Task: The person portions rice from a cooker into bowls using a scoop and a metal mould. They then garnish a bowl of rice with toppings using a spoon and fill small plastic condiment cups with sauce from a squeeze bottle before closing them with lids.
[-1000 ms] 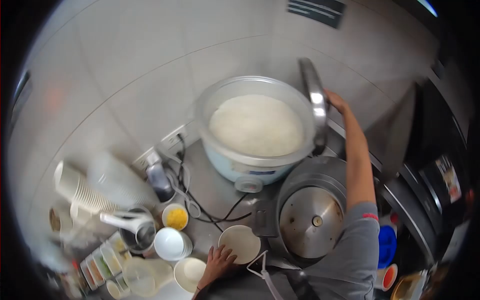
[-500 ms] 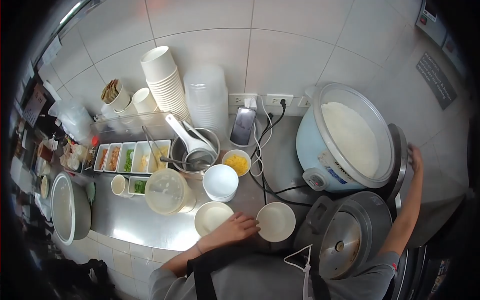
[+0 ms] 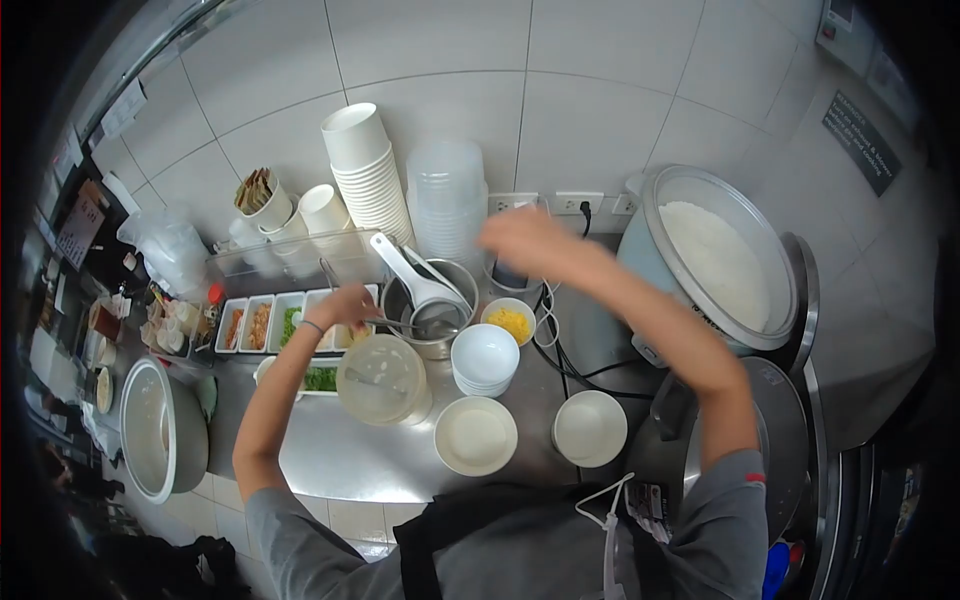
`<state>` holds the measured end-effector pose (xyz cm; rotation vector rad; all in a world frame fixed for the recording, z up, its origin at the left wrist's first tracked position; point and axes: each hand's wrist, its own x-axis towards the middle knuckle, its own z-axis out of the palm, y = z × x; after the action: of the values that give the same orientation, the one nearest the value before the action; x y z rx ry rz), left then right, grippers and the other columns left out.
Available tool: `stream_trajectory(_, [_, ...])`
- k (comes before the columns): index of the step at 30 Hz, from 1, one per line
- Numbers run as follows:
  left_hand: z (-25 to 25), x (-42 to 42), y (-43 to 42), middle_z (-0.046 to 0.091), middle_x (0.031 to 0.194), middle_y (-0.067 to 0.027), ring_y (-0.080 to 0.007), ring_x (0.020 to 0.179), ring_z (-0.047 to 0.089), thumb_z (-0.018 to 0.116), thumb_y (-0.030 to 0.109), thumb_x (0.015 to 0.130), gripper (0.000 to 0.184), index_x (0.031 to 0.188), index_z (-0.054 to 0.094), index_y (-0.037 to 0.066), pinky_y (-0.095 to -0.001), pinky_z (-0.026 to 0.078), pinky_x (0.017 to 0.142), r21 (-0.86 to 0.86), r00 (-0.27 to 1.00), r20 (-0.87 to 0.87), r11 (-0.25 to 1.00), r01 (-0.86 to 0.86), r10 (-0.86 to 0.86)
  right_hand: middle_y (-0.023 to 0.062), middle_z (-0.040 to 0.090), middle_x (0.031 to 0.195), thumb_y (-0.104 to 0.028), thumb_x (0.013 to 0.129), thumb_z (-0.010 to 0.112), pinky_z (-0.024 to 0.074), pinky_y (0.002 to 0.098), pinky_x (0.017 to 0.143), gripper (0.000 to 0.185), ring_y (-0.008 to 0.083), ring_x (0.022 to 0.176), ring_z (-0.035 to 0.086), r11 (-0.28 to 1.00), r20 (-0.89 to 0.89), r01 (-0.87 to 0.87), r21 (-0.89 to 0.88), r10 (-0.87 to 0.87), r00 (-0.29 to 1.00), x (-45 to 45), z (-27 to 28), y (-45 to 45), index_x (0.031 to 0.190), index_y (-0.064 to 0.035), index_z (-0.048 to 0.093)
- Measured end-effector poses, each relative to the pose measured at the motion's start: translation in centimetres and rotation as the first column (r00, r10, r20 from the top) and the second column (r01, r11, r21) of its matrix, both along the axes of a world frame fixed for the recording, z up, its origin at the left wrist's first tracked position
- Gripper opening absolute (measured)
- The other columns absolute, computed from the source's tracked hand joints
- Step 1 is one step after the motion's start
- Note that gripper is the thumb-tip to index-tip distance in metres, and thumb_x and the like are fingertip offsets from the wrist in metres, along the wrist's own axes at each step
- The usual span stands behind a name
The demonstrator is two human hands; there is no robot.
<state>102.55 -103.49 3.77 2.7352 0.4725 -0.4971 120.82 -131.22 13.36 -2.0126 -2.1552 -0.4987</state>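
left hand (image 3: 350, 305), right hand (image 3: 525, 245): can't tell grip | pot (image 3: 432, 349): utensils (image 3: 397, 262) | small bowl (image 3: 487, 314): yellow shreds (image 3: 508, 324) | cooker (image 3: 638, 245): rice (image 3: 715, 262)

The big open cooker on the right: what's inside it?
What looks like white rice sits in the cooker. Only its top shows; the rice hides the cooker's bottom.

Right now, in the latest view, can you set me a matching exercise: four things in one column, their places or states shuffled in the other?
Things
1. Rice cooker
2. Yellow food
3. White-handled utensil
4. Left hand

Places or states
A. Leaning in the metal pot
B. At the topping trays
C. Uncovered, with white rice inside
D. In a small white container

Right pairs: 1-C, 2-D, 3-A, 4-B
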Motion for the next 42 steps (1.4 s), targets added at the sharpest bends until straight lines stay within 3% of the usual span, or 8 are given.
stream_trajectory(1, [-0.2,0.8,0.2,0.065,0.083,-0.0142,-0.0291,0.081,0.063,0.065,0.033,0.076,0.029,0.083,0.067,0.005,-0.0407,0.050,0.070,-0.180,0.985,-0.171,0.982,-0.062,0.031,0.0053,0.061,0.089,-0.012,0.072,0.057,0.0463,0.0376,0.078,0.017,0.0224,0.090,0.058,0.996,-0.005,-0.021,-0.085,0.021,1.000,-1.5,-1.3,2.5,0.088,-0.0082,0.062])
stream_trajectory(8, [0.0,-0.6,-2.6,0.065,0.072,-0.0125,-0.0277,0.070,0.065,0.064,0.025,0.075,0.015,0.074,0.067,0.011,-0.0388,0.051,0.059,0.379,0.939,0.208,0.908,0.180,-0.273,-0.0003,0.054,0.102,-0.020,0.079,0.050,0.0204,0.0442,0.108,0.019,0.0186,0.119,0.040,0.958,0.570,-0.264,0.115,0.154,0.807,-1.7,-15.7,13.6,0.094,-0.0151,0.059])
stream_trajectory(12, [1.8,-2.6,-4.9,0.061,0.064,-0.0084,-0.0242,0.063,0.063,0.056,0.011,0.073,0.011,0.063,0.057,0.008,-0.0354,0.049,0.053,0.581,0.825,0.370,0.799,0.152,-0.427,-0.0009,0.054,0.099,-0.023,0.079,0.050,0.0094,0.0453,0.113,0.017,0.0172,0.115,0.042,0.988,0.618,-0.104,-0.117,0.154,0.771,-2.1,-14.3,14.2,0.092,-0.0155,0.059])
stream_trajectory(15, [2.5,-3.7,-5.9,0.059,0.067,-0.0073,-0.0223,0.070,0.062,0.060,0.018,0.075,0.010,0.069,0.059,0.009,-0.0335,0.050,0.056,0.654,0.797,0.369,0.743,0.142,-0.478,-0.0002,0.054,0.094,-0.023,0.079,0.050,0.0217,0.0447,0.107,0.011,0.0157,0.108,0.045,0.958,0.718,-0.024,-0.287,0.231,0.657,-1.9,-13.2,13.8,0.085,-0.0164,0.058])
stream_trajectory(21, [3.2,-3.8,-7.6,0.059,0.069,-0.0058,-0.0218,0.071,0.061,0.059,0.016,0.074,0.008,0.071,0.059,0.009,-0.0336,0.050,0.056,0.648,0.777,0.324,0.725,0.232,-0.539,-0.0034,0.052,0.098,-0.024,0.078,0.053,0.0366,0.0368,0.085,0.014,0.0152,0.106,0.044,0.990,0.335,0.112,-0.084,-0.077,0.939,-0.2,-17.7,13.4,0.080,-0.0207,0.066])
stream_trajectory(27, [0.9,-2.1,-5.8,0.059,0.068,-0.0066,-0.0243,0.067,0.062,0.059,0.018,0.076,0.009,0.071,0.060,0.010,-0.0361,0.049,0.054,0.630,0.787,0.313,0.737,0.246,-0.531,-0.0040,0.056,0.100,-0.025,0.080,0.052,0.0265,0.0449,0.099,0.017,0.0179,0.104,0.048,0.997,0.750,-0.071,0.018,0.034,0.661,-1.3,-16.2,13.9,0.082,-0.0210,0.069])
stream_trajectory(34, [0.0,-2.0,-3.3,0.060,0.071,-0.0068,-0.0259,0.068,0.063,0.061,0.020,0.076,0.010,0.075,0.062,0.010,-0.0386,0.050,0.055,0.508,0.821,0.309,0.813,0.284,-0.480,-0.0013,0.068,0.087,-0.027,0.082,0.052,0.0258,0.0504,0.095,0.021,0.0209,0.092,0.059,0.974,0.770,0.187,-0.126,-0.023,0.637,-3.0,-8.1,13.1,0.086,-0.0175,0.070])
stream_trajectory(42, [-0.5,-1.0,-1.7,0.065,0.082,-0.0104,-0.0313,0.075,0.063,0.058,0.032,0.079,0.021,0.083,0.065,0.013,-0.0429,0.050,0.064,0.468,0.913,0.156,0.842,0.268,-0.378,0.0092,0.066,0.078,-0.018,0.070,0.060,0.0371,0.0399,0.080,0.012,0.0252,0.082,0.058,0.952,0.387,0.302,-0.050,-0.260,0.885,-2.2,-6.0,4.3,0.075,-0.0116,0.069])
